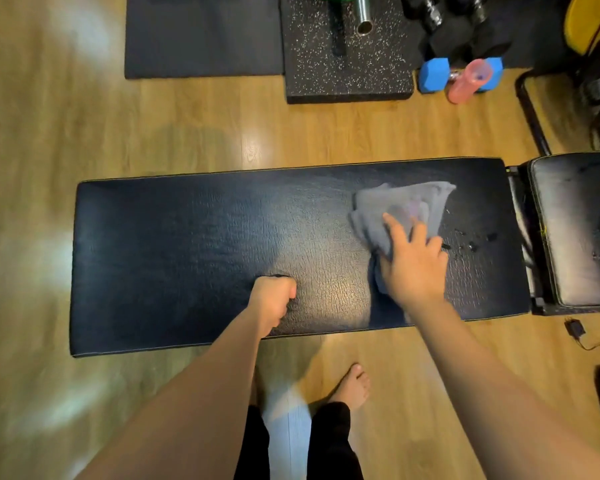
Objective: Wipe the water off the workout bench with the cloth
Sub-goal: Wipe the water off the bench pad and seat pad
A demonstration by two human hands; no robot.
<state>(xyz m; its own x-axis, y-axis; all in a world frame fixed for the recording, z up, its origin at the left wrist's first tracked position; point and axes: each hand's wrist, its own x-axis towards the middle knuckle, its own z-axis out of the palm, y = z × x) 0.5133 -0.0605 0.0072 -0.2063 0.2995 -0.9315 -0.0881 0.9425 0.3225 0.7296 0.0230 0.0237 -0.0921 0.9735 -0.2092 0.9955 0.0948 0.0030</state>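
The black padded workout bench (pixel 174 258) lies across the middle of the view. A grey cloth (pixel 399 206) is spread on its right part, and my right hand (pixel 413 265) presses flat on the cloth's near edge, fingers on the fabric. Small water drops (pixel 475 242) glisten on the pad just right of the cloth. My left hand (pixel 274 299) rests as a closed fist on the bench's near middle, holding nothing.
The bench's separate seat pad (pixel 579 230) adjoins on the right. Beyond the bench lie dark floor mats (pixel 201 39), a speckled rubber block (pixel 347 71) with a barbell end, black dumbbells, a blue dumbbell (pixel 433 74) and a pink bottle (pixel 468 81). My bare feet stand on the wooden floor.
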